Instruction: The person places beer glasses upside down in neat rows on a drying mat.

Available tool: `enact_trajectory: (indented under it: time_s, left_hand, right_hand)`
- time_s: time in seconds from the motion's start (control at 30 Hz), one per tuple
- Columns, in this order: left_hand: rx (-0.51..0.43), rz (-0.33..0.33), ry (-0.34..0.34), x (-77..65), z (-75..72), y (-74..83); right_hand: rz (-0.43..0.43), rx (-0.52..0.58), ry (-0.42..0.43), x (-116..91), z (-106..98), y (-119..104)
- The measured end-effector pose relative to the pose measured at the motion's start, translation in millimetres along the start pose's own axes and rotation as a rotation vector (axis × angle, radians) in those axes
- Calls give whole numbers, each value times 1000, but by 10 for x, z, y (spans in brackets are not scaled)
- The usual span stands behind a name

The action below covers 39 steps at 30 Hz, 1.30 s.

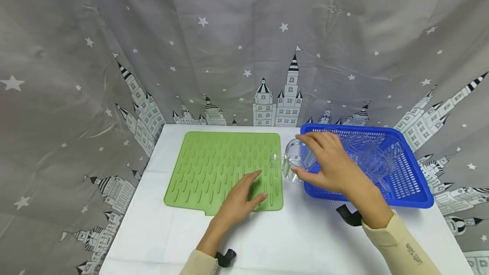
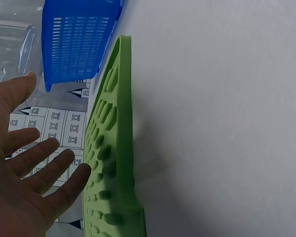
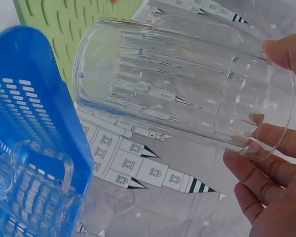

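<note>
Clear glass formed the mug [image 1: 295, 156], which the right hand [image 1: 334, 162] held tilted above the white table [image 1: 290, 237], between the green mat [image 1: 221, 169] and the blue basket [image 1: 414, 200]. The thumb curved over one side of the mug and the fingers bent round the other, close to one end, as the right wrist view showed. The mug's handle [image 1: 275, 160] pointed left, toward the mat's right edge. The left hand [image 1: 242, 198] hovered over the mat's near right part, its fingers spread wide, the thumb well apart from them, and it gripped nothing. More clear glassware [image 1: 376, 162] lay crowded together in the basket, at least one piece with a handle; the exact count could not be told. Behind the table hung a grey curtain [image 1: 229, 7] printed with castles and stars.
</note>
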<state>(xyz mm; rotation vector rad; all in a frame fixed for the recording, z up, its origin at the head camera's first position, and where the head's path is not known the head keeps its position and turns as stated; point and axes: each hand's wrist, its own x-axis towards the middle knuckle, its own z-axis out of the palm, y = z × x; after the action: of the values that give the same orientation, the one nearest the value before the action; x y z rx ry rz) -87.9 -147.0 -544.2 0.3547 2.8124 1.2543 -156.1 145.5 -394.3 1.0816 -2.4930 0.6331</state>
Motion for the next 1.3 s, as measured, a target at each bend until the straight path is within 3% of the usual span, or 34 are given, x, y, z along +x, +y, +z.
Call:
enact_trajectory:
  time_s: [0.47,0.83,0.9,1.13,1.3]
  left_hand:
    - [-19,23,-23,4,87,38]
    - [-35,-13,-27,-14,107,39]
    - [-72,-20,-26,-12,117,29]
    - [-335,-40,-51,27,145,-15]
    - [-401,-31,-56,44,162,-36]
  right_hand:
    - [-37,-4,-1,-24,155,-93]
    - [-79,39,20,23,274,-184]
    - [-78,42,11,31,284,-204]
    - [-70,40,-14,46,313,-257]
    - [-84,41,-12,44,341,-272]
